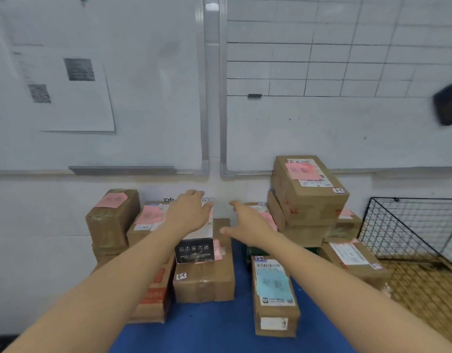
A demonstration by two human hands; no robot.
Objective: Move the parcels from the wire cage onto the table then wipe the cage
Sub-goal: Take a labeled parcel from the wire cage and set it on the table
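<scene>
Several brown cardboard parcels stand on the blue table top [219, 324] against the wall. A black-and-white box [195, 247] lies on top of a brown parcel [204, 281]. My left hand [190, 212] lies flat on that box with its fingers straight. My right hand [249, 222] hovers open just right of the box, thumb spread, holding nothing. A long parcel with a blue label [273, 294] lies at centre right. A stack of parcels [308, 197] rises at the right. The black wire cage [410, 228] stands at the far right; I see no parcels in the visible part.
Two whiteboards hang on the wall behind the table; the left one carries a sheet of paper [72, 93], the right one a drawn grid. A dark eraser [447, 104] sticks to the right board. A woven mat [420, 289] lies under the cage.
</scene>
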